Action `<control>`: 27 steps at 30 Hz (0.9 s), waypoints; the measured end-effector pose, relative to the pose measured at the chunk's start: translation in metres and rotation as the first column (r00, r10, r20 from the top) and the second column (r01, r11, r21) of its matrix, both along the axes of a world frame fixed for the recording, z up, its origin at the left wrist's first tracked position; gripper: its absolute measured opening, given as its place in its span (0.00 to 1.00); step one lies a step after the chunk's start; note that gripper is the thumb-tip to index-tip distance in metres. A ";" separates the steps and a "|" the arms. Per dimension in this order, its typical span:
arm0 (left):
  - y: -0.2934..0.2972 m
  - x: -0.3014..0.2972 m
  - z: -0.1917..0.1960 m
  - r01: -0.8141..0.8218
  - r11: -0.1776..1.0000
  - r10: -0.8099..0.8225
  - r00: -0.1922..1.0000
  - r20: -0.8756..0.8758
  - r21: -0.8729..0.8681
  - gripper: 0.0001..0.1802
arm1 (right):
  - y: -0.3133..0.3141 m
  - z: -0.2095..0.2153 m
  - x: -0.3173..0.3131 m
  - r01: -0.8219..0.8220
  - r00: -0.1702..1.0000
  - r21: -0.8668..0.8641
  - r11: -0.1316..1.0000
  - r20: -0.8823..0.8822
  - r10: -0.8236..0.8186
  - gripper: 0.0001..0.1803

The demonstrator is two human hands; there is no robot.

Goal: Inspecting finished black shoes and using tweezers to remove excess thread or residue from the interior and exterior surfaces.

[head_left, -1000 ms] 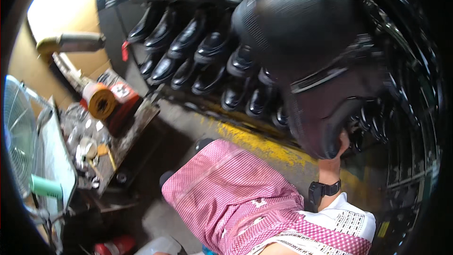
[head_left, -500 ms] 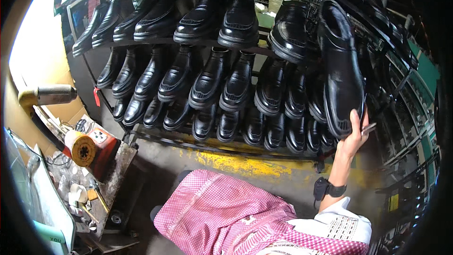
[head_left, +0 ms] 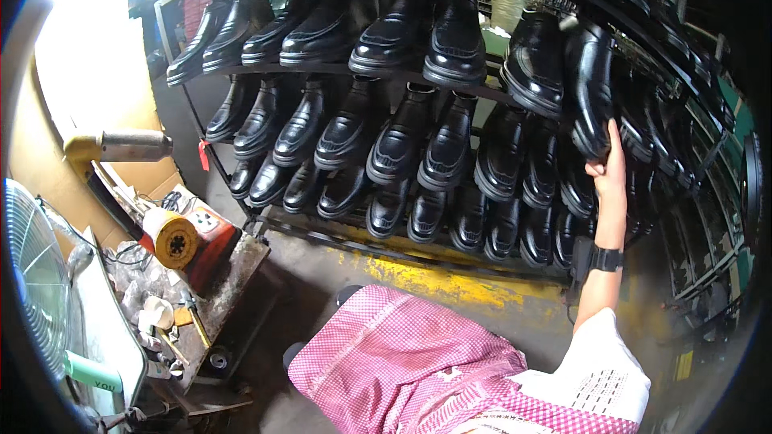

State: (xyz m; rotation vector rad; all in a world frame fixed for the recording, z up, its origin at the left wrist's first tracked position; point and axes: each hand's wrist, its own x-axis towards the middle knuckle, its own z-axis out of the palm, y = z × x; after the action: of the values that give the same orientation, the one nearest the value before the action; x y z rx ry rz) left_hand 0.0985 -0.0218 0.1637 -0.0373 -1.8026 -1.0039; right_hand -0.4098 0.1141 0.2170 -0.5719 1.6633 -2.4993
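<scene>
A black leather shoe (head_left: 588, 84) is in my right hand (head_left: 609, 173), which grips it near the toe end, with the arm stretched up to the right. The shoe stands toe-down at the right part of the rack's upper tier, close beside another black shoe (head_left: 533, 60). Part of its upper end lies in shadow under the top bar. My fingers are partly hidden behind the toe. My left hand is out of view.
The metal rack (head_left: 338, 71) carries rows of black shoes on several tiers. On the left, a worktable (head_left: 233, 277) holds a tool with a metal barrel (head_left: 133, 147), a red device (head_left: 213, 229) and clutter. A fan (head_left: 36, 273) stands nearer; yellow floor paint (head_left: 434, 277) shows below the rack.
My right hand has carried the shoe up and away to the rack's upper tier, extending the arm. The view has shifted, so the rack and worktable appear farther right.
</scene>
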 end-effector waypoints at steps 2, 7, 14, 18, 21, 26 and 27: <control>0.006 0.002 -0.001 -0.089 0.996 0.089 0.996 0.028 -0.032 0.06 | 0.003 -0.009 0.005 -0.364 0.931 -0.086 0.927 0.004 0.366 0.14; 0.015 0.005 -0.004 -0.211 0.974 0.218 0.972 0.087 -0.080 0.06 | -0.023 0.000 0.015 -0.125 0.951 -0.173 0.977 -0.301 0.068 0.18; 0.023 0.016 -0.006 -0.466 0.865 0.496 0.850 0.177 -0.187 0.05 | -0.050 -0.010 0.066 0.504 0.714 -0.018 0.864 -0.554 -0.428 0.23; -0.005 -0.008 -0.057 -0.389 0.893 0.428 0.890 0.157 -0.227 0.18 | -0.098 -0.008 0.094 0.179 0.857 0.119 0.977 -0.507 -0.095 0.27; -0.009 -0.022 -0.100 -0.335 0.926 0.374 0.875 0.307 -0.173 0.22 | -0.137 0.000 0.069 0.123 0.943 0.036 0.992 -0.316 -0.106 0.31; 0.008 -0.017 -0.148 -0.368 0.929 0.344 0.812 0.471 -0.044 0.19 | -0.127 -0.038 -0.055 0.087 0.876 -0.009 0.996 -0.475 -0.081 0.21; 0.009 -0.019 -0.156 -0.417 0.908 0.384 0.789 0.480 -0.041 0.19 | -0.128 -0.034 -0.043 0.107 0.934 -0.006 0.994 -0.341 -0.103 0.29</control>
State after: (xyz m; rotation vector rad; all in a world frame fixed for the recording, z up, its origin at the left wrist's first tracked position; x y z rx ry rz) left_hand 0.0795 -0.0127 0.0076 0.6709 -2.0959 -0.8002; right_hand -0.4523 -0.0141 0.1827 -0.9903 1.8648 -2.5764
